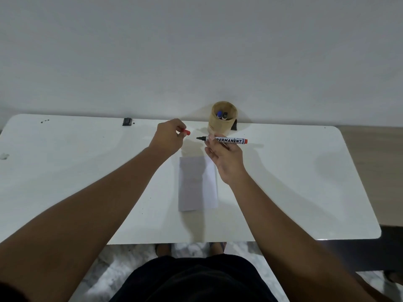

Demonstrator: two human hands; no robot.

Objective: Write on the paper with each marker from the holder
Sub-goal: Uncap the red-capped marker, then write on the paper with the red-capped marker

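Marker uncapped, held above the desk (305, 171) near its far edge.
Right hand (224, 158) grip clamped on the marker (224, 140), tip pointing left; left hand (169, 136) grip closed on the red cap (185, 131). Paper (197, 186) lies mid-desk; holder (223, 116) stands at the far edge.

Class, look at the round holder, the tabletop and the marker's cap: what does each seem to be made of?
Holder: probably cardboard or light wood, matt tan, with no shine.
Tabletop: smooth white laminate or plastic, with soft reflections.
Cap, held in the left hand: likely plastic, a uniform bright red.
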